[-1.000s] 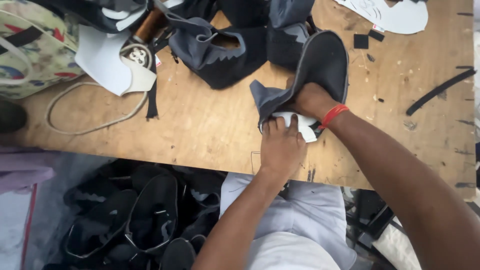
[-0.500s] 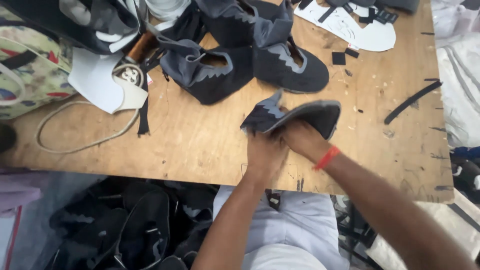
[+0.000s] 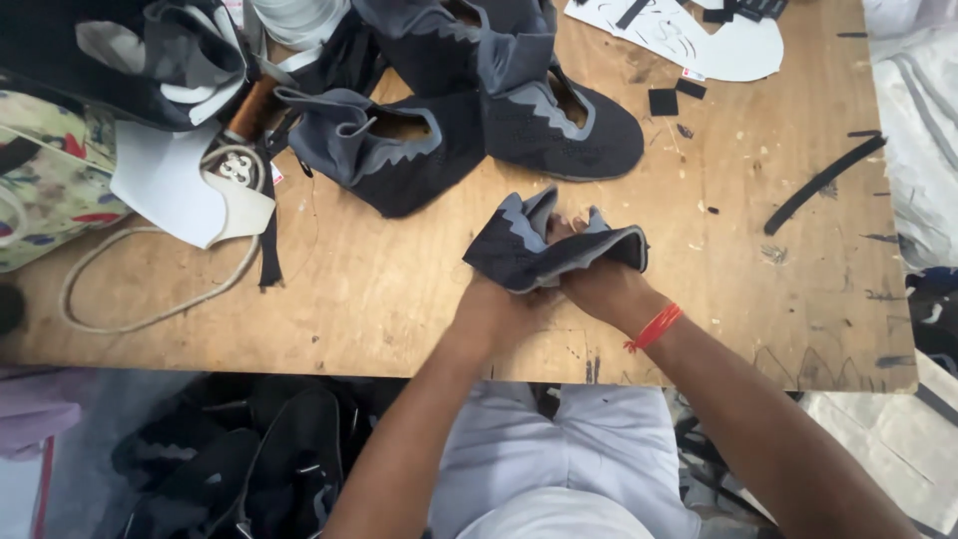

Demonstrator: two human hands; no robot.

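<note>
Both my hands grip one dark grey fabric shoe upper (image 3: 524,245) with a lighter grey trim, held just above the wooden table (image 3: 379,289). My left hand (image 3: 496,302) holds its near left side from below. On the right, my right hand (image 3: 602,282), with a red thread band at the wrist, clasps the folded edge. The upper is bent and crumpled between them. Two more dark grey uppers (image 3: 399,150) (image 3: 559,115) lie on the table just beyond.
A white cut piece (image 3: 175,190) and a cream cord (image 3: 150,309) lie at left, beside a floral bag (image 3: 45,185). White paper patterns (image 3: 699,35) and black strips (image 3: 823,180) are at the far right. Dark shoe parts (image 3: 259,469) are piled under the table.
The upper was pressed flat on the table a second ago; both hands have since lifted and folded it. The view has shifted, bringing the other uppers closer.
</note>
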